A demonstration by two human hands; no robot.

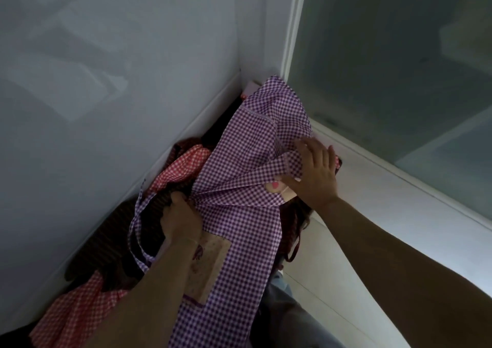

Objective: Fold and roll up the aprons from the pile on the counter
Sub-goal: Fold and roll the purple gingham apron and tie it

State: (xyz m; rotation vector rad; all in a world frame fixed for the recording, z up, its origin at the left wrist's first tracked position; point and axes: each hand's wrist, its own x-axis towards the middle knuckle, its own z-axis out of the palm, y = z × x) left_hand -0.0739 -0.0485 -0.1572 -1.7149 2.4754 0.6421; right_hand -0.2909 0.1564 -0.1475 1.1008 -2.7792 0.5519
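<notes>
We are observing a purple gingham apron (239, 161) lying draped over the pile in the corner, its lower part hanging down toward the camera over the near edge of the surface (332, 267). A beige patch pocket (210, 265) with a purple print is showing on the hanging part, and a thin purple gingham strap (135, 230) is looping down at the left side. The left hand (181, 220) is gathering the fabric at the apron's left edge; its grip is clamped on a bunched fold of the cloth, fingers curled in. The right hand (314, 172) is resting on the apron's right side, thumb and fingers pinching a folded edge of the gingham; the fabric is fanning into creases between the two hands. A small pale patch with a pink heart (275, 186) is showing just below the right thumb.

Beneath and behind the purple apron we are noting a red gingham apron (186, 166), with more red gingham cloth (77, 310) lying at the lower left, and dark brown striped fabric (106, 241) spreading between them. The pile is sitting against a white wall (119, 81) on the left. A frosted glass panel (399, 68) in a white frame is standing on the right, meeting the wall at the corner.
</notes>
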